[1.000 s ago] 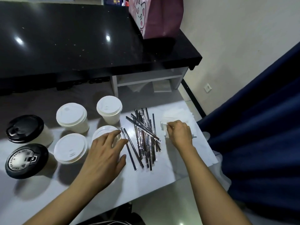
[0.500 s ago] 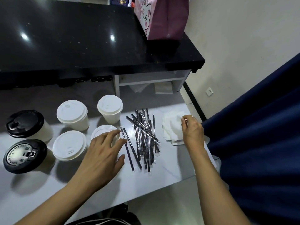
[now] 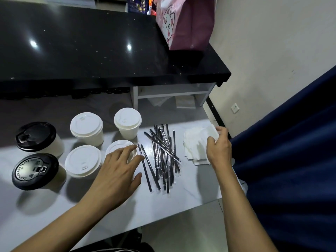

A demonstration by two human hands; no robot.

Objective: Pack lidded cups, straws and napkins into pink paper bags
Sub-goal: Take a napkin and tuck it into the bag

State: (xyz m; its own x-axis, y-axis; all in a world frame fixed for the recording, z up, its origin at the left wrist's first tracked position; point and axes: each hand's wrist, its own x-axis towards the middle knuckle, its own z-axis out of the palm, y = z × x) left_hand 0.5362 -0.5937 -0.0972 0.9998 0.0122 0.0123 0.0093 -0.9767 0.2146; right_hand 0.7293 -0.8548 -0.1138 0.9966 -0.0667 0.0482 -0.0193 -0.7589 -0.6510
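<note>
Six lidded cups (image 3: 87, 128), perhaps twenty straws (image 3: 163, 157), one bag (image 3: 183, 20).

- A glossy black counter (image 3: 81, 51) fills the upper left, ceiling lights reflected in its top.
- A white shelf unit (image 3: 172, 92) sits beneath the counter's right end.
- A white wall socket (image 3: 235, 108) is set low on the cream wall (image 3: 272, 42).
- Dark blue fabric (image 3: 291, 151) hangs off the pale table's (image 3: 163, 206) right edge.

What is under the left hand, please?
The left hand hovers over a white-lidded cup; only the lid's far edge shows. The cup body and whether the fingers touch it are hidden.
</note>
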